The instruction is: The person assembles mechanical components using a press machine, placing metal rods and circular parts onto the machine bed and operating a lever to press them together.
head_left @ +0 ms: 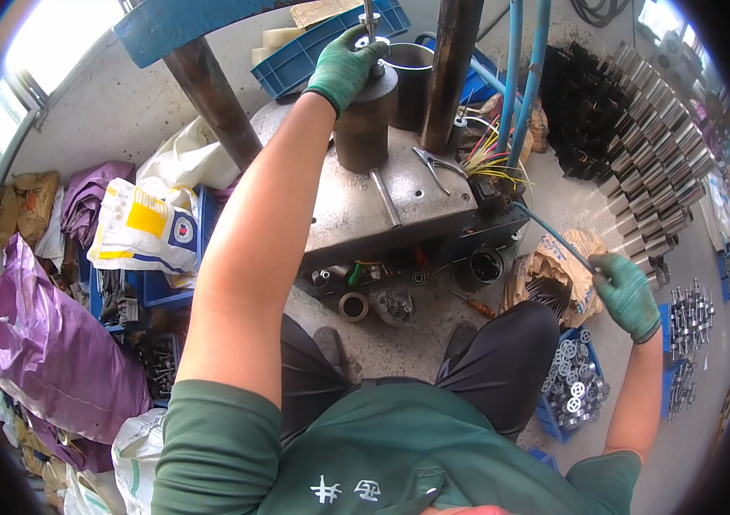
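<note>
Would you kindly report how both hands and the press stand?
Left hand at metal shaft, above steel cylinder, grip unclear. Right hand closed on blue lever. Pliers lying on press bed, apart from cylinder.

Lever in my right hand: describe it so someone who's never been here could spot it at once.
Find the press's metal table, upper middle of the view. Near its right end, a slim blue lever runs down and rightward to the green-gloved right hand, closed around its lower end. Unlike the thicker, upright blue tubes above, it is slanted and hand-held.
</note>
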The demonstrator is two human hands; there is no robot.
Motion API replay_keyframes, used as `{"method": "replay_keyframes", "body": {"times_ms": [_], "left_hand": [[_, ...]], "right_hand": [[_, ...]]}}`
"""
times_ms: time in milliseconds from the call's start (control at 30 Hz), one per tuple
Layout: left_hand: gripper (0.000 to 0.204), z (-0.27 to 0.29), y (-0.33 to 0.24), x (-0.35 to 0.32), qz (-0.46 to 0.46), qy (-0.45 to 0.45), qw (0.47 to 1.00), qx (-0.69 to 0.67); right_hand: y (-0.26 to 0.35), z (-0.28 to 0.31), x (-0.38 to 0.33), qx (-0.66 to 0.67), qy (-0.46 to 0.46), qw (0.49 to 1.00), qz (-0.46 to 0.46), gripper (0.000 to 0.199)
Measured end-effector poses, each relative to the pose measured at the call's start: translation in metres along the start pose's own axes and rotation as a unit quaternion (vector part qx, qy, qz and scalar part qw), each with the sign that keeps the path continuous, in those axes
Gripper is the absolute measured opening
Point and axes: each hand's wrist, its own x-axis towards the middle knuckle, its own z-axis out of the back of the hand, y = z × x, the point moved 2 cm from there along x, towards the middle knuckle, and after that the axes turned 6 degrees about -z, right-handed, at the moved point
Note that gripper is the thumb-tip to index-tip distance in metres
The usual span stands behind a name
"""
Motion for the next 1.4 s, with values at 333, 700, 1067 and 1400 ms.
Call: {"method": "replay_keyframes", "body": {"times_ms": [333, 700, 1067, 1400], "left_hand": [[0.037, 0.000, -0.009, -0.005, 0.007, 0.008, 1.000, 0.015], [0.038, 0.003, -0.008, -0.005, 0.009, 0.002, 1.000, 0.014], [0.037, -0.003, -0.017, -0.010, 0.007, 0.001, 0.999, 0.038], [0.037, 0.000, -0.011, -0.006, 0.007, 0.009, 0.999, 0.044]], "right_hand": [[0.024, 0.075, 0.128, -0.050, -0.450, 0.872, 0.187, 0.027], [-0.001, 0.039, 0.069, -0.086, -0.192, 0.971, 0.110, 0.032], [-0.011, -0.020, -0.016, -0.051, 0.142, 0.988, 0.011, 0.030], [-0.005, -0.015, -0.010, -0.095, 0.168, 0.980, 0.049, 0.031]]}}
